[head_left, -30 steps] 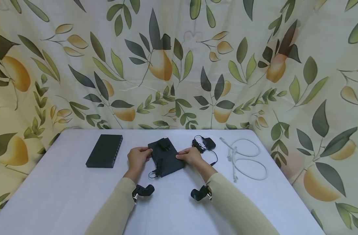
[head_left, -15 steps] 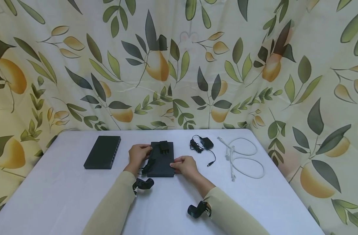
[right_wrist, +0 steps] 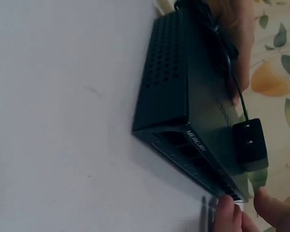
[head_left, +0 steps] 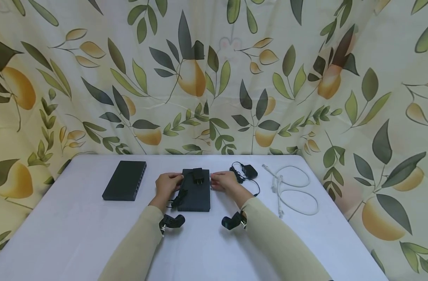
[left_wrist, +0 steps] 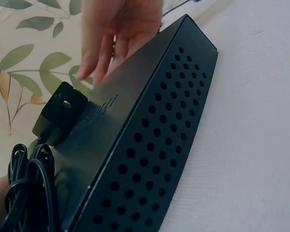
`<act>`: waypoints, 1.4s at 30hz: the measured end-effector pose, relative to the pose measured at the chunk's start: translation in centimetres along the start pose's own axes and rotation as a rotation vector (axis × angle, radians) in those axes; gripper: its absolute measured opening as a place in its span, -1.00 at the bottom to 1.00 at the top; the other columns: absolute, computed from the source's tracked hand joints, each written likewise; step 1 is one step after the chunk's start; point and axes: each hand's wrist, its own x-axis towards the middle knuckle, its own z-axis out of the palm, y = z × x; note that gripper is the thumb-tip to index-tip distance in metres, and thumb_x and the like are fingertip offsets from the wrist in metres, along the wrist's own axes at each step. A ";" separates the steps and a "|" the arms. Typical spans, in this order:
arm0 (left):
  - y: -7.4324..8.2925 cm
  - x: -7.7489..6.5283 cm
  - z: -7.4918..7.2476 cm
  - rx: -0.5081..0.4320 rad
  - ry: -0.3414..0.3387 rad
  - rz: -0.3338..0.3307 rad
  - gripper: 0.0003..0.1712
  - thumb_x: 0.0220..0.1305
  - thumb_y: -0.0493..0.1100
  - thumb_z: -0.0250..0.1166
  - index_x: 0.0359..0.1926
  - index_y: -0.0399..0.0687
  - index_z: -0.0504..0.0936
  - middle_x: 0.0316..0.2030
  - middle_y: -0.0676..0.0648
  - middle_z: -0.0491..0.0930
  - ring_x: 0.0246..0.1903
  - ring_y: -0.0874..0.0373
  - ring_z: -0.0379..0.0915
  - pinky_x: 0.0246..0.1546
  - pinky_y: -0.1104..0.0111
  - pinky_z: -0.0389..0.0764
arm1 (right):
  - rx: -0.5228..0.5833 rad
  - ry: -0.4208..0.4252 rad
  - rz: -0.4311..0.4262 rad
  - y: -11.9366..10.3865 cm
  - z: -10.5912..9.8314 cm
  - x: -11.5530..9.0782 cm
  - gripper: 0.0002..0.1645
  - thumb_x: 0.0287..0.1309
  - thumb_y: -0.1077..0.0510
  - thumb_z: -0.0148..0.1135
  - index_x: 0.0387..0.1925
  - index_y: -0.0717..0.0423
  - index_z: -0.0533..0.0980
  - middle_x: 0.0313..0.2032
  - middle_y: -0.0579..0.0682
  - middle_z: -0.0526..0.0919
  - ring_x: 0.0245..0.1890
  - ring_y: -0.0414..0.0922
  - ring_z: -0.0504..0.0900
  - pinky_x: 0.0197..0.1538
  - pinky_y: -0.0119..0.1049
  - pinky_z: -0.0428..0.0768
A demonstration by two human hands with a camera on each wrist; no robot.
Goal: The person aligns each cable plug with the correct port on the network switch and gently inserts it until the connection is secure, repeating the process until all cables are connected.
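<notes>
In the head view, a black network switch marked "MERCURY" lies flat on the table. On top of it rest a black plug adapter and its bundled cable. My left hand is at the switch's left side, fingers along its far-left edge; their grip is partly hidden. At the far right corner is my right hand, its fingers extended beside the port side. From the right wrist, the right fingers are close to the ports; contact is unclear. The left wrist view shows the perforated side.
Another black box with a row of ports lies to the left. Right of the hands is a second black power adapter with its cord, then a looped white network cable. A fruit-patterned curtain hangs behind the white table.
The switch has turned from a slant to lie straight, its adapter and cable turning with it. My right hand has shifted from the near right side up to the far right corner.
</notes>
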 end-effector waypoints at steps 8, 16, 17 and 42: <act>0.1 0.3 -0.1 -0.015 -0.039 -0.011 -0.69 0.28 -0.09 0.32 -0.06 -0.18 0.74 -0.17 -0.19 0.73 -0.49 0.31 0.61 -0.45 0.53 0.64 | -0.115 -0.013 0.010 -0.4 0.5 0.7 -0.64 0.20 0.29 0.32 0.05 0.29 0.59 -0.29 0.01 0.62 -0.45 -0.26 0.58 -0.33 -0.46 0.68; 0.2 -0.1 -1.2 -0.055 -0.199 -0.125 -0.42 0.26 0.12 0.35 0.11 -0.22 0.64 -0.04 -0.22 0.69 -0.13 0.05 0.68 -0.15 0.33 0.70 | -0.115 -0.021 0.025 -0.1 0.4 0.6 -0.66 0.22 0.27 0.32 0.02 0.30 0.60 -0.34 -0.01 0.58 -0.46 -0.24 0.57 -0.36 -0.46 0.67; 0.2 -0.2 -1.2 -0.047 -0.215 -0.127 -0.40 0.23 0.12 0.38 0.12 -0.22 0.63 0.01 -0.23 0.66 -0.05 0.00 0.65 -0.08 0.30 0.69 | -0.111 -0.023 0.028 -0.1 0.3 0.6 -0.67 0.22 0.26 0.32 0.01 0.30 0.60 -0.35 0.00 0.59 -0.46 -0.24 0.58 -0.36 -0.46 0.67; 1.2 -0.8 -1.2 0.258 -0.225 0.070 -0.50 0.05 -0.12 0.52 0.05 -0.14 0.70 -0.08 -0.15 0.72 -0.02 -0.03 0.60 0.02 0.17 0.63 | -0.015 -0.037 -0.004 1.6 0.0 -0.5 -0.64 0.21 0.30 0.31 0.01 0.42 0.56 -0.45 0.03 0.65 -0.61 -0.26 0.62 -0.41 -0.45 0.68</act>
